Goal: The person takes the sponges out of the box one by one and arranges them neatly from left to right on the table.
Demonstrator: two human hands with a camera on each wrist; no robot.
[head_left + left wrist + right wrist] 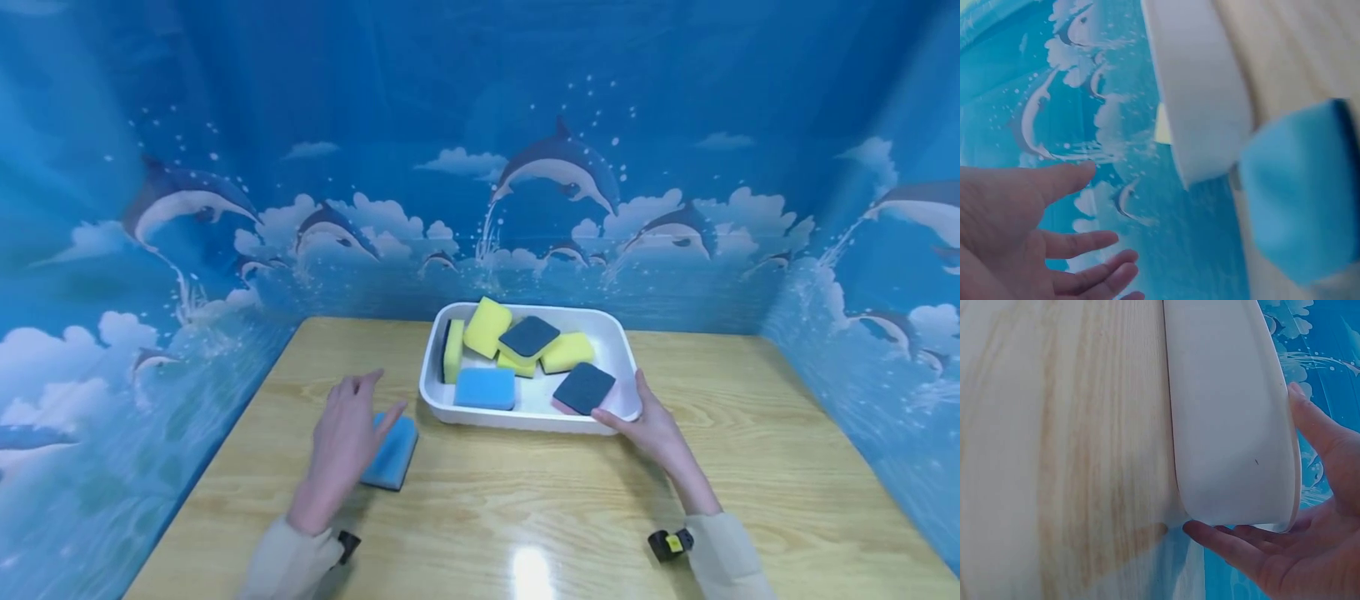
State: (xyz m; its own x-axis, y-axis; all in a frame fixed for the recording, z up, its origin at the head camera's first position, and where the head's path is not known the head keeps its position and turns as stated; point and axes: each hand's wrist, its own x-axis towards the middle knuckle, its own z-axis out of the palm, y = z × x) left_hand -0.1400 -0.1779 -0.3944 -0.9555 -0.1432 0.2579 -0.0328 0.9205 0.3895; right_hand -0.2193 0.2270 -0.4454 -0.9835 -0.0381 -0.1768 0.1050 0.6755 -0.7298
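A white plastic tub (491, 416) on the table holds several sponges. My right hand (660, 429) holds the tub's front right corner, thumb on the rim and fingers against the outer end wall. Inside, near that thumb, lies a pink sponge with a dark scouring side (585, 388). A blue sponge (485, 389) sits at the tub's front left. Left of the tub, another blue sponge (396, 458) with a dark underside lies on the table. Over and beside it hovers my left hand (347, 442), fingers spread and holding nothing; the left wrist view shows this sponge apart from the fingers.
Yellow sponges with dark scouring sides, such as one leaning (487, 327) and one on end (453, 352), fill the tub's left and back. The wooden table (585, 508) meets a blue dolphin-print curtain (420, 192) at the back and sides.
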